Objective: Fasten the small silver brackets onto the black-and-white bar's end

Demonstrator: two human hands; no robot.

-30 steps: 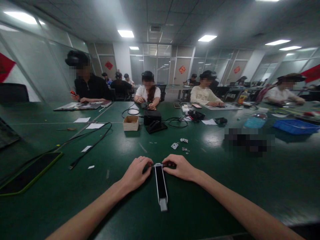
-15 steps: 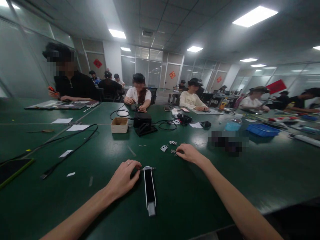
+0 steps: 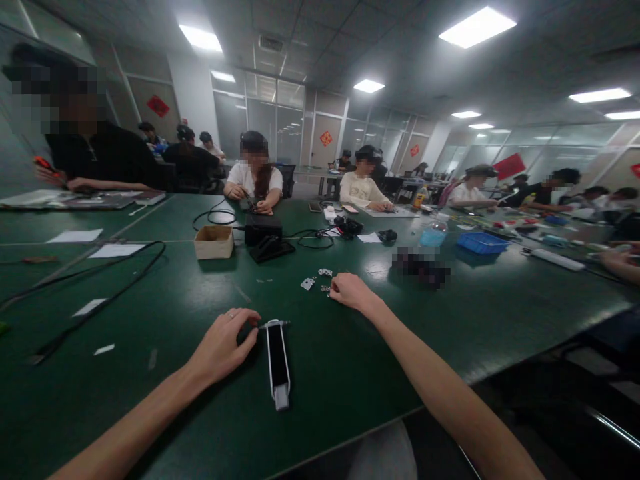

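Observation:
A long, narrow device with a white frame and a black strip (image 3: 279, 360) lies on the green table (image 3: 340, 373), its pale grey block end towards me. A thin rod crosses its far end. My left hand (image 3: 225, 341) rests beside the rod's left tip, thumb and forefinger apart; whether a fingertip touches the rod is unclear. Farther off, my right hand (image 3: 353, 291) is closed, fingertips down at a cluster of tiny metal parts (image 3: 325, 289). What it pinches, if anything, is hidden. Beside the cluster lie a flat silver plate (image 3: 307, 284) and another small metal piece (image 3: 325, 272).
Beyond my hands stand an open cardboard box (image 3: 214, 243) and a black box-shaped device (image 3: 263, 229). A blue tray (image 3: 483, 243) is at the right. Black cable (image 3: 135, 277) and paper scraps lie at the left. Several people work around the tables.
The view has turned a little to the right, so everything sits farther left. My left thumb and forefinger look slightly wider apart. My right hand stays at the tiny metal parts.

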